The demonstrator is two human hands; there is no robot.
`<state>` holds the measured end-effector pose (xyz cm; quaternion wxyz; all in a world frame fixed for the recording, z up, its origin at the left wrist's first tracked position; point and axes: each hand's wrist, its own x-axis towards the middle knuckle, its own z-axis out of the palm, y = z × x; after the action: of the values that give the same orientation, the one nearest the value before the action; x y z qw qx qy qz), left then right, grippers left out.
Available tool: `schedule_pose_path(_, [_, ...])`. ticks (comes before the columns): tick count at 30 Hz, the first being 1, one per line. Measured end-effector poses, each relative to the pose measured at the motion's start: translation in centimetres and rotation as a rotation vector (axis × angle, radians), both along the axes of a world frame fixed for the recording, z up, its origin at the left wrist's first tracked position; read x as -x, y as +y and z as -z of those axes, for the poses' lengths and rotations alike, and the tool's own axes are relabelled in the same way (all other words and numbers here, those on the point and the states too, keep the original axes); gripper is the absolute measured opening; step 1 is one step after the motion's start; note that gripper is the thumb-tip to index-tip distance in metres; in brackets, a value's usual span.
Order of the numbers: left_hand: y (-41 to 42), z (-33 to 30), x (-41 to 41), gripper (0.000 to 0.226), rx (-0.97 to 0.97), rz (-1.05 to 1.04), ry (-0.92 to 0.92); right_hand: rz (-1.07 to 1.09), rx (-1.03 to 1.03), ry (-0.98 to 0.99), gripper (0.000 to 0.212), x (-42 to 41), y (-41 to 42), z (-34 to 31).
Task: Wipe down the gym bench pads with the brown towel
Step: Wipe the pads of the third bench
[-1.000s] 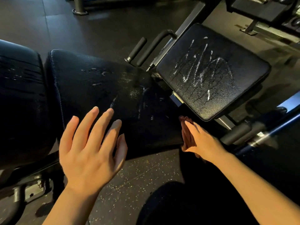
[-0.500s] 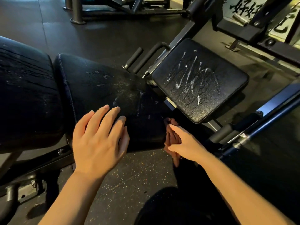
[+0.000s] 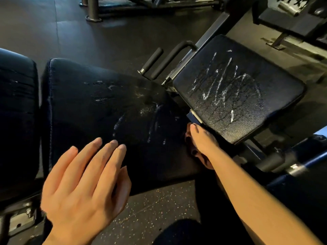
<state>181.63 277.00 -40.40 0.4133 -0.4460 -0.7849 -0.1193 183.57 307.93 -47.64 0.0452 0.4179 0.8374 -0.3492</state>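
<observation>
The brown towel [image 3: 190,141] sits bunched under the right hand [image 3: 201,140] at the middle pad's [image 3: 99,106] right end; whether fingers curl around it is unclear. The left hand [image 3: 85,181] hovers flat, empty. Best to sweep firmly across the pad's white streaks

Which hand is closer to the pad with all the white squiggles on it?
Right. The right hand sits at the streaked pad's near corner; the left hand is far off, over the middle pad.
</observation>
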Motion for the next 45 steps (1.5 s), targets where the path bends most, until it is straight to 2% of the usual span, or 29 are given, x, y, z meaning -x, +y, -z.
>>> schedule_pose_path(5, [0.3, 0.5, 0.1, 0.035, 0.04, -0.048, 0.015, -0.023, -0.103, 0.013, 0.048, 2.9, 1.2, 0.5])
schedule_pose_path(14, [0.8, 0.4, -0.2, 0.029, -0.017, -0.088, 0.056, -0.115, -0.184, 0.028, 0.04, -1.7, -3.2, -1.7])
schedule_pose_path(19, [0.7, 0.5, -0.2, 0.03, -0.037, -0.073, 0.029, -0.143, -0.135, 0.271, 0.018, -6.5, -7.7, -3.2])
schedule_pose_path(21, [0.6, 0.5, -0.3, 0.031, -0.036, -0.071, 0.01, -0.207, -0.049, 0.447, 0.026, -7.6, -10.4, -4.0])
schedule_pose_path(23, [0.4, 0.3, -0.3, 0.031, -0.03, -0.062, -0.007, -0.328, 0.009, 0.585, 0.044, -8.2, -12.7, -4.7])
schedule_pose_path(25, [0.2, 0.2, -0.3, 0.031, -0.017, -0.039, -0.014, -0.466, -0.014, 0.662, 0.044, -8.4, -13.9, -4.8])
schedule_pose_path(27, [0.1, 0.2, -0.3, 0.031, -0.008, -0.018, -0.02, -0.513, -0.065, 0.707, 0.042, -8.6, -14.2, -4.2])
schedule_pose_path(30, [0.1, 0.1, -0.3, 0.032, -0.004, -0.003, -0.017, -0.449, -0.176, 0.734, 0.038, -9.0, -13.3, -2.4])
schedule_pose_path(32, [0.1, 0.0, -0.2, 0.031, -0.005, -0.001, -0.004, -0.325, -0.233, 0.695, 0.034, -9.2, -12.4, -1.0])
schedule_pose_path(37, [0.4, 0.3, -0.2, 0.028, -0.004, -0.042, 0.053, -0.08, 0.031, 0.547, 0.034, -8.2, -8.1, 0.4])
schedule_pose_path(41, [0.5, 0.4, 0.0, 0.031, 0.005, -0.081, 0.067, 0.195, 0.074, 0.475, 0.033, -7.2, -4.8, 1.1])
schedule_pose_path(43, [0.6, 0.4, 0.0, 0.032, 0.01, -0.088, 0.061, 0.218, 0.085, 0.506, 0.03, -7.0, -5.2, 1.3])
schedule_pose_path(45, [0.5, 0.5, 0.0, 0.033, 0.019, -0.09, 0.045, 0.149, 0.112, 0.531, 0.033, -7.0, -6.7, 0.9])
